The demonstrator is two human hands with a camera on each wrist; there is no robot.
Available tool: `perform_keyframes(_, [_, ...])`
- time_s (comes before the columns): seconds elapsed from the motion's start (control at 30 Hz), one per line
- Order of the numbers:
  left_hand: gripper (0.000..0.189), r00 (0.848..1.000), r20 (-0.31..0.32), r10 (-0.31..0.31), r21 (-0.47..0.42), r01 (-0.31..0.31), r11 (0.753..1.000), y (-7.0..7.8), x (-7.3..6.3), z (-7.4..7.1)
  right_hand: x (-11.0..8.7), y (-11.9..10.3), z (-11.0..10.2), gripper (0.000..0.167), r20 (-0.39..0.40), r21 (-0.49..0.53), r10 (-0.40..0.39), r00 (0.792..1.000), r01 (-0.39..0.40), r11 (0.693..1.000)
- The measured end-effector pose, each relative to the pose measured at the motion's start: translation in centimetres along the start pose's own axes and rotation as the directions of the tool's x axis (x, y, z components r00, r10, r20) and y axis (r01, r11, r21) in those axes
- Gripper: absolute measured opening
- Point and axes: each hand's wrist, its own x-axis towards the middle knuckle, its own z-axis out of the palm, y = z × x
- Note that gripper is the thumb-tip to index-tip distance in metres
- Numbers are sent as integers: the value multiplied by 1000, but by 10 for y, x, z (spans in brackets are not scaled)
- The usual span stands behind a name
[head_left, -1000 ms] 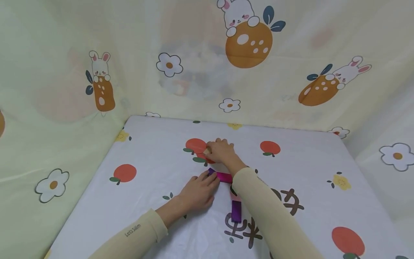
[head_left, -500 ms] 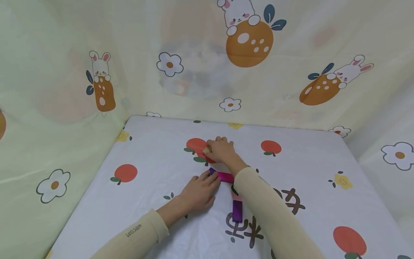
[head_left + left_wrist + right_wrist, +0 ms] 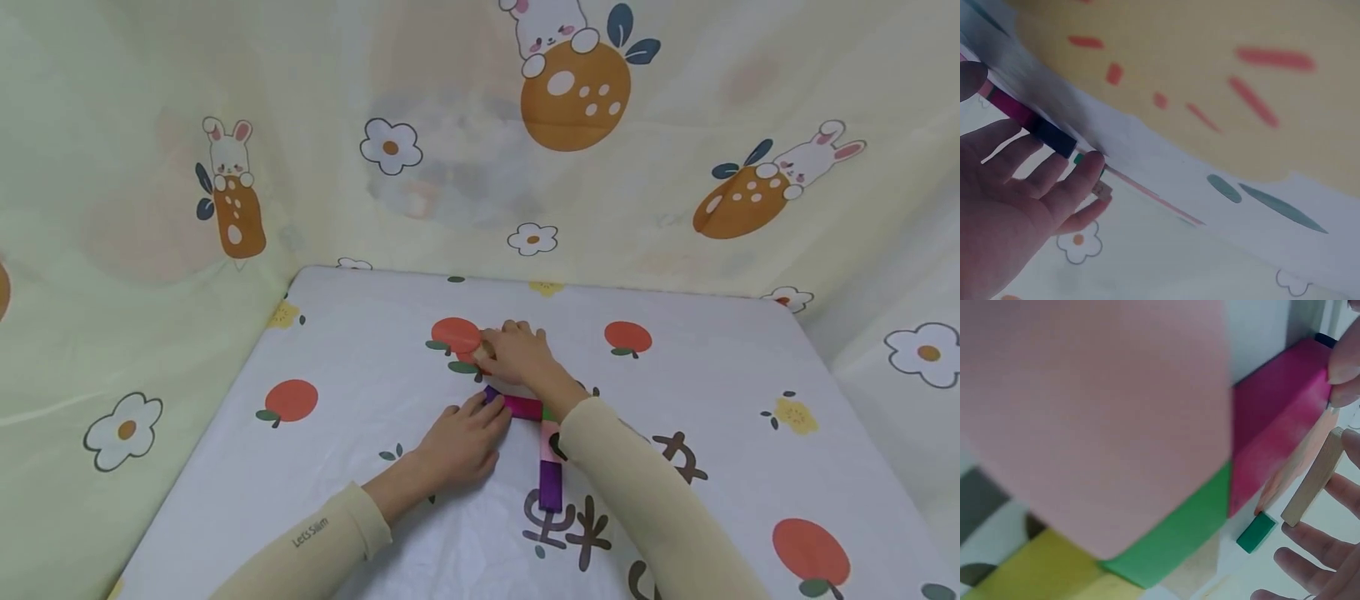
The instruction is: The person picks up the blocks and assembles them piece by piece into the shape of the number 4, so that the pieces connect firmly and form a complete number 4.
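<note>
My left hand (image 3: 461, 446) lies with extended fingers on the joined magenta block (image 3: 523, 407) and dark blue-purple block (image 3: 491, 393). In the left wrist view its fingertips touch the side of the navy-looking block (image 3: 1055, 137). Farther away, my right hand (image 3: 517, 352) pinches a plain wooden block (image 3: 1313, 478) between thumb and fingers. A small dark green block (image 3: 1257, 532) sits near that wooden block, apart from the row. From the magenta block's right end, a light green block (image 3: 1175, 528), a pink block (image 3: 551, 440) and a purple block (image 3: 551, 486) run toward me.
A yellow block (image 3: 1041, 569) adjoins the light green one in the right wrist view. The white tablecloth (image 3: 360, 350) carries printed red fruit and dark characters. A patterned curtain (image 3: 450, 92) encloses the table at the back and sides.
My right hand and forearm have shifted slightly right, uncovering the light green block and more of the pink one. The wooden block stays in its grasp. My left hand has hardly moved.
</note>
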Motion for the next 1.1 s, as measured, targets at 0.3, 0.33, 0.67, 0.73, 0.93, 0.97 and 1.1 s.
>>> perform_keyframes(0.3, [59, 1000, -21, 0, 11, 0, 1000, 0, 2, 3, -13, 5, 2, 60, -32, 36, -12, 999, 13, 999])
perform_keyframes(0.33, [58, 1000, -22, 2, 12, -2, 1000, 0, 2, 3, -15, 6, 3, 59, -32, 37, -10, 999, 11, 999])
perform_keyframes(0.67, [60, 1000, 13, -6, -12, 7, 1000, 2, 3, 0, -25, 14, 7, 53, -42, 25, 12, 999, -11, 1000])
perform_keyframes(0.73, [60, 1000, 19, -8, -16, 8, 1000, 3, 3, 0, -28, 15, 5, 55, -32, 21, 18, 999, -17, 1000])
perform_keyframes(0.93, [60, 1000, 17, -11, -32, 11, 999, 3, 3, -1, -34, 16, 0, 55, -1, 14, 29, 1000, -29, 999])
perform_keyframes(0.97, [60, 1000, 12, -9, -37, 9, 999, 3, 3, -1, -34, 16, 0, 54, 4, 14, 31, 1000, -31, 999])
perform_keyframes(1.1, [60, 1000, 3, -6, -54, 6, 999, 4, 2, 0, -37, 15, 0, 53, 12, 16, 29, 1000, -29, 999])
